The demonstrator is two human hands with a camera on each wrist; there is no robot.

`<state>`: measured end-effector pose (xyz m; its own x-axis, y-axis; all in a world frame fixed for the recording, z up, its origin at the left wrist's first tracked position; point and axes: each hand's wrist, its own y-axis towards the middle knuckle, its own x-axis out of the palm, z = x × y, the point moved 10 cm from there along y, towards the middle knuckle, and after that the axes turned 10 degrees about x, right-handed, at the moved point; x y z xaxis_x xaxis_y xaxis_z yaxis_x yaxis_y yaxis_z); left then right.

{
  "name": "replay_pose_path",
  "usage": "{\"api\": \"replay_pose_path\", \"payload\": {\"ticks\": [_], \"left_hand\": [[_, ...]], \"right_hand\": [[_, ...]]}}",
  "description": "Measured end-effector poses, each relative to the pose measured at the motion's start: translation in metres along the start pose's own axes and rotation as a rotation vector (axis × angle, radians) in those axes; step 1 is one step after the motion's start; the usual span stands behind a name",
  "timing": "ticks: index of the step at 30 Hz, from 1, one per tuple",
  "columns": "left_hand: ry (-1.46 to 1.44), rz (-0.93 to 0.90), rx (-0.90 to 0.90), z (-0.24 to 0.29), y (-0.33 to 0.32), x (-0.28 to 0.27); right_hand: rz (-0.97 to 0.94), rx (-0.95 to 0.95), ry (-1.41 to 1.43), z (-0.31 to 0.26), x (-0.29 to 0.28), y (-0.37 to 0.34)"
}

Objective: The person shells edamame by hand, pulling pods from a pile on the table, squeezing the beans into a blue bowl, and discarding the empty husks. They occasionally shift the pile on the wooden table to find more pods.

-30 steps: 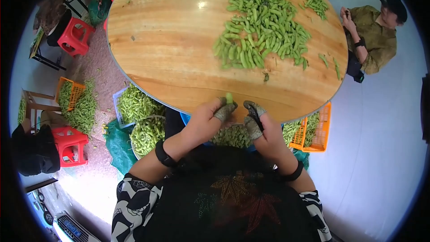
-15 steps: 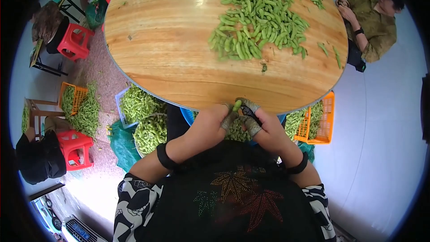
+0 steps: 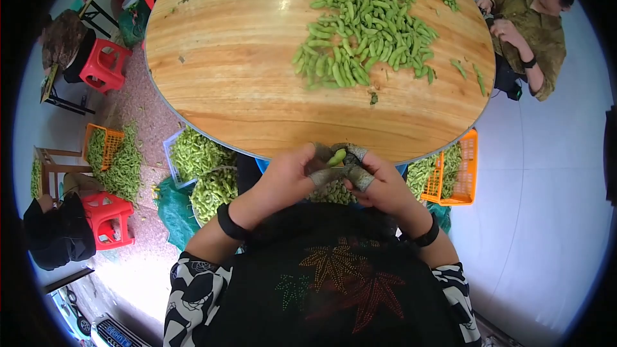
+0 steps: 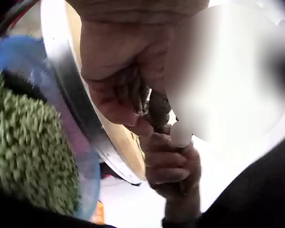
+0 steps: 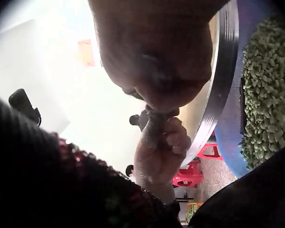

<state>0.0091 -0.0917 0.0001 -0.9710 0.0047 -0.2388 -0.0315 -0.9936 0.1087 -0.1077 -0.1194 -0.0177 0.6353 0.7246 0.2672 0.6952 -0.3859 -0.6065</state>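
Left hand and right hand meeting, grey-wrapped fingers pinching single plump green bean pod between them, by 6 o'clock rim of round wooden worktop. Loose green pod heap lying toward 12 o'clock.

Red stools, orange baskets, green pods, black-and-white patterned sleeves.

Glossy, smooth wood tabletop; shiny metal rim; smooth plastic stool.
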Motion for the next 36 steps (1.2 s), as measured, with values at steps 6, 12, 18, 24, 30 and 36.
{"api": "replay_pose_path", "payload": {"ticks": [6, 12, 18, 24, 30, 36], "left_hand": [[-0.039, 0.033, 0.158, 0.016, 0.002, 0.003], [-0.431, -0.114, -0.240, -0.017, -0.016, 0.020], [0.065, -0.128, 0.123, 0.018, -0.011, 0.018], [-0.548, -0.457, -0.238, 0.024, -0.037, 0.039], [-0.554, -0.174, -0.270, 0.017, -0.026, 0.019], [-0.023, -0.119, -0.018, -0.007, -0.021, 0.008]], "right_hand": [[0.102, -0.189, -0.222, -0.011, -0.003, -0.007], [0.094, -0.108, -0.048, -0.006, -0.006, -0.017], [0.507, -0.686, -0.876, -0.051, 0.004, -0.034], [-0.170, 0.006, 0.014, 0.015, 0.012, -0.005], [0.303, -0.494, -0.390, -0.008, -0.012, -0.018], [0.464, -0.347, -0.856, -0.004, -0.009, -0.025]]}}
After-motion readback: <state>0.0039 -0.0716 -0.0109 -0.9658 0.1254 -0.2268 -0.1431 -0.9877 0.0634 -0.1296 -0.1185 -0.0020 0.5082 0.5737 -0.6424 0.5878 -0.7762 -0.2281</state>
